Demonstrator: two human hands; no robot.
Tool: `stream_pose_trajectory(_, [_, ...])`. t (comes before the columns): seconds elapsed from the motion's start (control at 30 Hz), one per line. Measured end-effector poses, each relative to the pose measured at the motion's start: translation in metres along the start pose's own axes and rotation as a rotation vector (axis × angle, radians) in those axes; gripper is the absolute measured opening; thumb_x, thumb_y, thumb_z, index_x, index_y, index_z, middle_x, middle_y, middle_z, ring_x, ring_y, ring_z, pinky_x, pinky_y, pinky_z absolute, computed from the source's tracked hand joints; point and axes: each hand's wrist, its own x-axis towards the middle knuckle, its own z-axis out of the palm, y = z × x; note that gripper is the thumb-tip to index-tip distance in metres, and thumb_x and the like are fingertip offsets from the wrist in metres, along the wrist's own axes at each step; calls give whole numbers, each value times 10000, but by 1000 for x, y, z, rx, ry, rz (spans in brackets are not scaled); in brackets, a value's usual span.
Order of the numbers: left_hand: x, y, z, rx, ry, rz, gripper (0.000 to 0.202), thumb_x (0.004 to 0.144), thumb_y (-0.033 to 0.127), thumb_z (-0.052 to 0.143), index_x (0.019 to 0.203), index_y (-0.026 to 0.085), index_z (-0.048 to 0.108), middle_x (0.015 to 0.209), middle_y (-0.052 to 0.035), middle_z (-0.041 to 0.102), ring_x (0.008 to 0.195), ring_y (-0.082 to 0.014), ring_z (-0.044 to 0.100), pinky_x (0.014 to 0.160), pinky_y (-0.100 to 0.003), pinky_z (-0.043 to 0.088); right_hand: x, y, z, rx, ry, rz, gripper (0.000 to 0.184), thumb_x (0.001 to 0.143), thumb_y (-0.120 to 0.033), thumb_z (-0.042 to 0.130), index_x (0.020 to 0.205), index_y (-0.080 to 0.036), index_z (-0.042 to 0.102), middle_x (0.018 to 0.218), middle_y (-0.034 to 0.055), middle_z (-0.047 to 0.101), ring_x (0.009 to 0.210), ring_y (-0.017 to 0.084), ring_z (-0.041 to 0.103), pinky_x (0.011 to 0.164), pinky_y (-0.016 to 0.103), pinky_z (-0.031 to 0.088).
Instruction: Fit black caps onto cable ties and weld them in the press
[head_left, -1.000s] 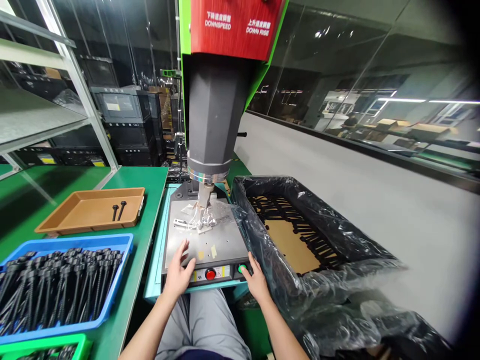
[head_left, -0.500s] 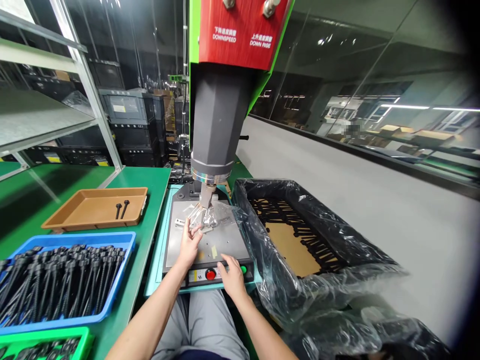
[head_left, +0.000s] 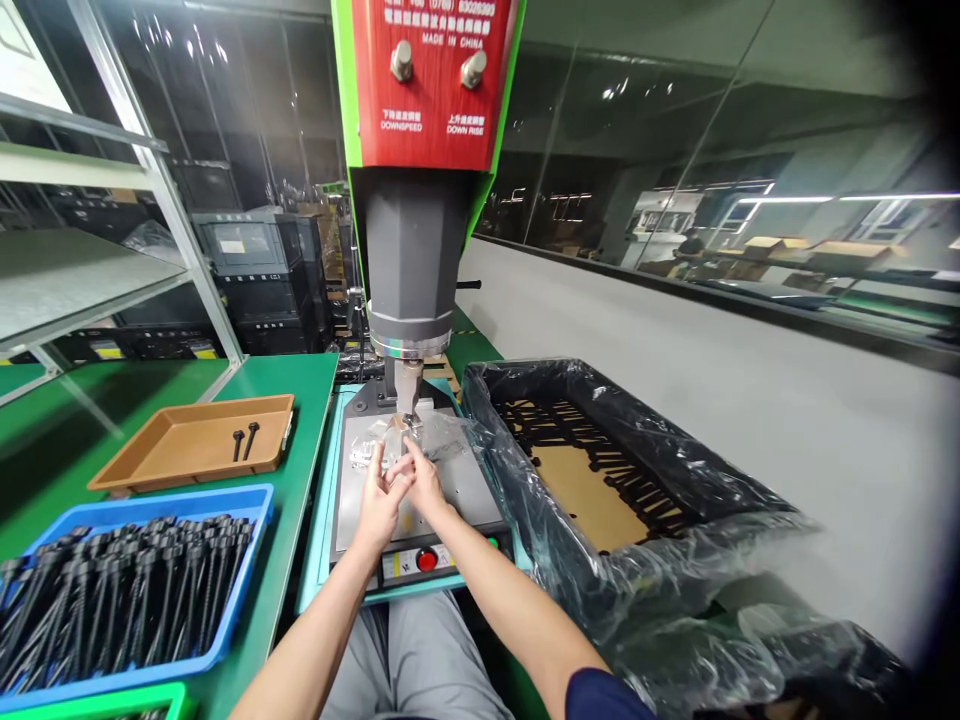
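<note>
Bright light fills the table [head_left: 304, 378] and plate [head_left: 465, 480], while the back stays dim and a dark shadow lies beneath the shelf [head_left: 75, 285]. Glare streaks the plastic [head_left: 652, 585] and the dark glass [head_left: 600, 120], where white strip lights [head_left: 784, 200] shine. Wide-angle stretching warps the sides, blackness cuts the right edge, and distant detail looks soft.

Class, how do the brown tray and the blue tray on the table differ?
The brown tray holds only two black pieces, with much of its floor bare; the blue tray is filled with a heap of black pieces. The brown tray lies farther from the wearer, the blue tray nearer. Both rest on the green table.
</note>
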Motion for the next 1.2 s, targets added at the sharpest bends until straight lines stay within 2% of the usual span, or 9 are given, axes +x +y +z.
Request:
stream_pose_trajectory(0.1, [1, 3, 2, -20, -19, 2, 844, 747, 334, 716, 1449, 327, 248, 1591, -88, 84, 1229, -260, 519, 915, -353, 506, 22, 3, 2, -98, 212, 52, 468, 887, -266, 414, 1345, -195, 475, 938, 77, 622, 878, 219, 593, 836, 357, 474])
stream_pose_trajectory(0.2, [3, 2, 2, 12, -37, 22, 818, 754, 372, 710, 1440, 332, 266, 1593, -86, 61, 1213, -244, 532, 915, -340, 500, 39, 4, 2, -223, 354, 89, 419, 876, -314, 468, 1254, -168, 576, 1105, 146, 551, 1061, 276, 515, 944, 428, 410])
stream_pose_trajectory(0.33, [7, -1, 0, 71, -46, 47, 794, 767, 384, 693, 1439, 340, 273, 1593, -78, 80, 1219, -237, 526, 916, -325, 489, 60, 5, 2, -194, 304, 96, 383, 862, -334, 522, 1200, -180, 613, 1247, 154, 500, 1182, 290, 441, 1013, 445, 353])
stream_pose_trajectory(0.53, [10, -1, -1, 82, -50, 38, 808, 771, 345, 680, 1455, 348, 249, 1592, -85, 76, 1183, -245, 548, 855, -338, 513, 80, 5, 0, -116, 245, 84, 232, 826, -265, 553, 1006, -181, 672, 1118, 115, 608, 1108, 242, 517, 1014, 392, 368])
stream_pose_trajectory(0.63, [10, 1, -1, 81, -34, 26, 834, 762, 330, 685, 1463, 347, 234, 1585, -92, 124, 1173, -244, 551, 857, -343, 510, 80, 2, -1, -83, 254, 74, 228, 829, -236, 531, 1022, -193, 644, 1165, 108, 589, 1135, 224, 506, 1020, 371, 366])
stream_pose_trajectory(0.77, [5, 3, -1, 95, -27, 12, 827, 771, 305, 675, 1469, 313, 232, 1556, -112, 233, 1164, -227, 548, 872, -333, 490, 73, -5, -4, -47, 265, 71, 269, 842, -234, 504, 1084, -167, 598, 1257, 140, 526, 1215, 232, 449, 1045, 382, 338])
stream_pose_trajectory(0.97, [-3, -5, -8, 143, -14, -12, 787, 777, 314, 663, 1453, 286, 261, 1564, -119, 198, 1123, -195, 578, 852, -289, 484, 40, -6, -11, 2, 269, 99, 294, 870, -280, 444, 1099, -155, 579, 1289, 157, 515, 1266, 241, 409, 1068, 414, 306])
stream_pose_trajectory(1.07, [-7, -12, -12, 161, 3, -50, 776, 772, 297, 662, 1447, 254, 280, 1494, -141, 352, 1131, -210, 578, 828, -297, 495, 10, -5, -16, 32, 278, 172, 325, 860, -316, 446, 1091, -127, 577, 1241, 186, 557, 1204, 276, 482, 1028, 450, 355])
stream_pose_trajectory(1.2, [-16, -18, -18, 156, 33, -59, 738, 767, 303, 663, 1423, 304, 324, 1545, -120, 249, 1075, -217, 614, 796, -320, 525, -33, -8, -29, 178, 211, 229, 329, 873, -387, 464, 1065, -146, 579, 1035, 140, 676, 980, 254, 636, 870, 400, 491])
